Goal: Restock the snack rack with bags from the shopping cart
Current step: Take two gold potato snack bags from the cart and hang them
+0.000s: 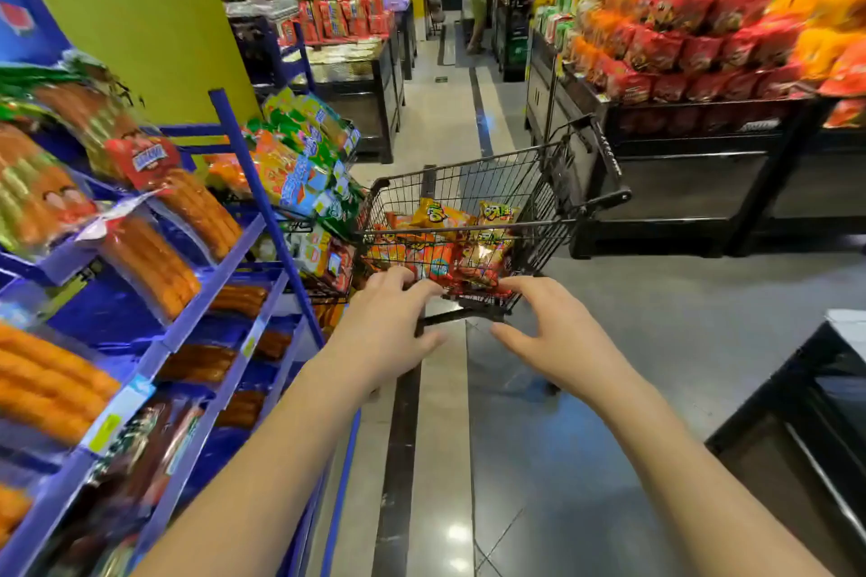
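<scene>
Your left hand (389, 323) and right hand (555, 333), both spread and empty (left slightly nearer), hover just below the bags (450, 248) in the mid-frame shopping cart (553, 201).

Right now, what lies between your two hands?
In the head view, the shopping cart has its near wire end between the left hand and right hand, with red snack bags just behind the wire.

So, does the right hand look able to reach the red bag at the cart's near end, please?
Probably yes: the right hand is open beside the cart's near rim, the red bag lies uppermost there, and the cart is open-topped.
</scene>
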Motion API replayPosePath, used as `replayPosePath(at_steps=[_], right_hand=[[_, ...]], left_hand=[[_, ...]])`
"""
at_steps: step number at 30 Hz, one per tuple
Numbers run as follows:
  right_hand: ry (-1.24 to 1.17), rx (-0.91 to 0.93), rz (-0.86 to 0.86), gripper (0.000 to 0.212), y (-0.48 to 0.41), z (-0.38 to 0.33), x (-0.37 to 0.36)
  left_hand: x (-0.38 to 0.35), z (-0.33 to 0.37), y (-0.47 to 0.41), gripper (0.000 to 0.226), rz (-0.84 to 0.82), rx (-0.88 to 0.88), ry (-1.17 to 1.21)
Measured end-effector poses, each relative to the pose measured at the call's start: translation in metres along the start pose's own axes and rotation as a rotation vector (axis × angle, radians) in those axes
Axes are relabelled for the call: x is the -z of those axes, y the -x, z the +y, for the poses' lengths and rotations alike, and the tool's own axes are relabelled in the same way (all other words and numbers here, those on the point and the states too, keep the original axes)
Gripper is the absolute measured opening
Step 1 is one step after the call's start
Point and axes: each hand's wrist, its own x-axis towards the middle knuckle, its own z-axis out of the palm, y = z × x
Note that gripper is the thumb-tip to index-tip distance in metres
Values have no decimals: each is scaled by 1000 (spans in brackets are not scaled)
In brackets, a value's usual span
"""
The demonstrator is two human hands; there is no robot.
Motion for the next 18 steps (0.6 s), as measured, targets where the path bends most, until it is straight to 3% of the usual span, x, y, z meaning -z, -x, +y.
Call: replayPosePath(at_steps=[9, 18], right_hand=[[-24, 25, -31, 59, -121, 57, 9], [-3, -34, -64, 63, -256, 102, -28]], left_hand=[[-5, -8, -125, 64, -31, 32, 29], [-32, -58, -266, 62, -90, 3, 77]])
